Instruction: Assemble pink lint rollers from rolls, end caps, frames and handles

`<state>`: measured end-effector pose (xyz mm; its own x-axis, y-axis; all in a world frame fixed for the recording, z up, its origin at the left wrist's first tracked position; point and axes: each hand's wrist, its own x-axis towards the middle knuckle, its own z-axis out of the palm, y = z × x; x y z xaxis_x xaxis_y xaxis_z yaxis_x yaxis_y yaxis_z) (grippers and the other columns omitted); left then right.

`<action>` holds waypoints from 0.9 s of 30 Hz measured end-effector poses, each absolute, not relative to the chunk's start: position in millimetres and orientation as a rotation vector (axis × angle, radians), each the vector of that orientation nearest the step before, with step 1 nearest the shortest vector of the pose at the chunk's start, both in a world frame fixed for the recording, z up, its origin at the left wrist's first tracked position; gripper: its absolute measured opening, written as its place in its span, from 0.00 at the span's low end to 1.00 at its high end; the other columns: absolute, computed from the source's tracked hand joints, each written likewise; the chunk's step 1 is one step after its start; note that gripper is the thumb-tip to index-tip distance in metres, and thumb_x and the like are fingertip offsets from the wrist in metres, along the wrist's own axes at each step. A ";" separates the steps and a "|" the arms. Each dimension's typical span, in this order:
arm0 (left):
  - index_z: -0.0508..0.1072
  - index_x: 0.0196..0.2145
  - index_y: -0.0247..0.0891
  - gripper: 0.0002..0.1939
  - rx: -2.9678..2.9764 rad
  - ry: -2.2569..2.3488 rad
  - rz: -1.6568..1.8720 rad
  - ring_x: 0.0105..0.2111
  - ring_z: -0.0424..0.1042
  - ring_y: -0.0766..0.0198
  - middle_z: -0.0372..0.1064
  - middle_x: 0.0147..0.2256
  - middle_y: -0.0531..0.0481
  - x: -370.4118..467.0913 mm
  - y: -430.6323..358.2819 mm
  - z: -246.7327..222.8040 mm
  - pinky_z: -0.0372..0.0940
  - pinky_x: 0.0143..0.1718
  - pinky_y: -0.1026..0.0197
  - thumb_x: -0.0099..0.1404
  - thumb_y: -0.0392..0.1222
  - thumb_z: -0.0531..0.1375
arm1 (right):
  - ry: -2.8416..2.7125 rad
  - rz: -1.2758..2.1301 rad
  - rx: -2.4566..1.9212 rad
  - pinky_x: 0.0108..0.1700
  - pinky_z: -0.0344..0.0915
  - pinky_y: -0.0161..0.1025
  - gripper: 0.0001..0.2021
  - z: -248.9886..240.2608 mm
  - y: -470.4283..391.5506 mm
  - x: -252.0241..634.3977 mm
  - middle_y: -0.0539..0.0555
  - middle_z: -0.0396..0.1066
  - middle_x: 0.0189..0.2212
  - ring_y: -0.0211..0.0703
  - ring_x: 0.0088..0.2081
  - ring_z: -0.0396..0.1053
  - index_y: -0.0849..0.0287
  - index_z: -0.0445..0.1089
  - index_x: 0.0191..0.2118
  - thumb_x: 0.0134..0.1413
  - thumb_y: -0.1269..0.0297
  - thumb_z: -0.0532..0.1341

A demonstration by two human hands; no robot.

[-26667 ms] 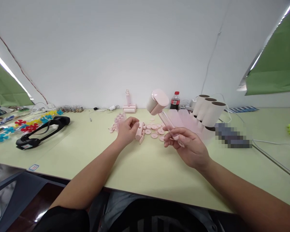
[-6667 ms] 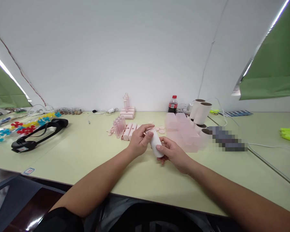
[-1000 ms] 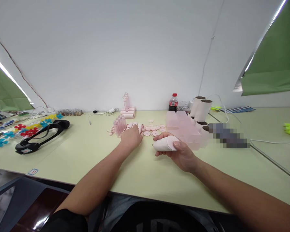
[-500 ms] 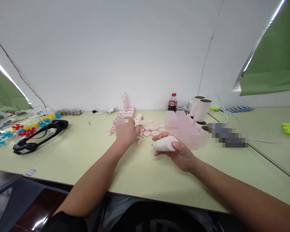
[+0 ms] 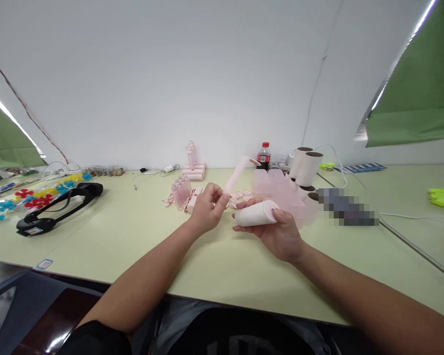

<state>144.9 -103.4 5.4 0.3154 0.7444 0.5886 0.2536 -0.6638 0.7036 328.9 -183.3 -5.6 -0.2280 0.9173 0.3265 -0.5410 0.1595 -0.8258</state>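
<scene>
My right hand (image 5: 277, 229) is wrapped round a white paper roll (image 5: 255, 214) like a lint roller refill, lying nearly level above the table. Just left of it, my left hand (image 5: 209, 209) pinches the lower end of a pale pink lint roller handle (image 5: 237, 175). The handle slants up to the right, clear of the table, and its bent top points towards the bottle. The roll and the handle are apart. Behind my hands lie flat pink discs (image 5: 240, 195), partly covered. Clear pink tubes (image 5: 181, 191) and more pink parts sit left of my left hand.
Translucent pink covers (image 5: 268, 183) and upright white rolls (image 5: 307, 167) stand at the right. A cola bottle (image 5: 264, 157) is by the wall, and pink pieces (image 5: 193, 172) are stacked at the back. Black headgear (image 5: 59, 209) and coloured flower shapes (image 5: 40, 199) lie left.
My left hand has lifted the pink handle from the pile and brought it right, towards the roll. My right hand has shifted slightly right, still holding the roll.
</scene>
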 end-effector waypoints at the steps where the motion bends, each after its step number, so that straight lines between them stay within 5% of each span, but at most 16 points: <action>1: 0.59 0.34 0.41 0.14 2.093 0.864 1.347 0.27 0.70 0.66 0.67 0.27 0.54 145.1 -104.0 5.2 0.64 0.30 0.62 0.68 0.53 0.54 | -1.102 1.435 -0.451 0.47 0.73 0.56 0.20 -4.9 -183.5 328.7 0.56 0.70 0.49 0.51 0.44 0.70 0.53 0.74 0.43 0.51 0.46 0.62; 27: 0.58 0.39 0.41 0.13 2.127 0.636 1.288 0.27 0.66 0.68 0.66 0.30 0.54 144.3 -99.6 -4.1 0.60 0.28 0.63 0.70 0.52 0.55 | -0.999 1.475 -0.421 0.48 0.71 0.62 0.20 0.1 -182.3 328.8 0.59 0.74 0.46 0.59 0.46 0.73 0.56 0.75 0.42 0.54 0.46 0.58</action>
